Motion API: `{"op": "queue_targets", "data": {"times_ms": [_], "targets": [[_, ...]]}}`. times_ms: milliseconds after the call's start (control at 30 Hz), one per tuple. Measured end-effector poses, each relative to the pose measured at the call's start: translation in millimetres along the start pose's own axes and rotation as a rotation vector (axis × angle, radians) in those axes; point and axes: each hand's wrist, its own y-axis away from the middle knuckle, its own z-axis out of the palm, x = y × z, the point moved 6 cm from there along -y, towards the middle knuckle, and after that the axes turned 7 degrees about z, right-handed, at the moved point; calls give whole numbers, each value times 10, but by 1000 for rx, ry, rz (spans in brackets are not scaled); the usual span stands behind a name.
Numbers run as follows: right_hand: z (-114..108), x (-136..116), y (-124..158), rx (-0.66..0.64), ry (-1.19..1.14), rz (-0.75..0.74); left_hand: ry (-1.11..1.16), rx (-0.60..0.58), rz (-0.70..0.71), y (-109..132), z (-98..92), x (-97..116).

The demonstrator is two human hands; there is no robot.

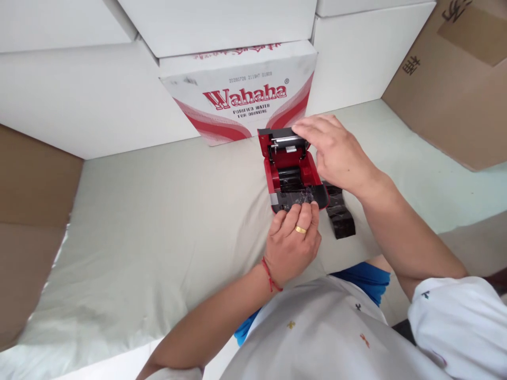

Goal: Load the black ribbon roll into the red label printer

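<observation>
A small red and black device (291, 177) with its lid flipped up lies on a pale cloth-covered surface (158, 221). My left hand (295, 240), wearing a gold ring and a red wrist string, pinches a piece of clear plastic film at the device's near edge. My right hand (335, 153) rests on the raised lid, fingers laid over its top edge by a metal roller. A black rectangular block (339, 216) lies just right of the device, under my right forearm.
White cartons are stacked along the back, one printed "Wahaha" (243, 97) right behind the device. Brown cardboard boxes stand at the left (31, 221) and the upper right (455, 84). Open cloth stretches to the left of the device.
</observation>
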Motion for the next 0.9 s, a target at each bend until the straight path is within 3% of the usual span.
{"op": "queue_targets", "data": {"times_ms": [100, 200, 333, 433, 700, 900], "targets": [[-42, -45, 110, -33, 63, 0, -68, 10, 32, -36, -45, 52], [-28, -68, 225, -156, 167, -7, -120, 24, 62, -79, -83, 75], [110, -119, 359, -339, 184, -70, -92, 30, 69, -107, -88, 64], [214, -159, 446, -401, 204, -96, -104, 52, 83, -107, -95, 65], [338, -124, 640, -259, 231, -166, -188, 47, 98, -70, -80, 45], [368, -23, 767, 29, 103, -244, -105, 70, 102, -53, -75, -9]]}}
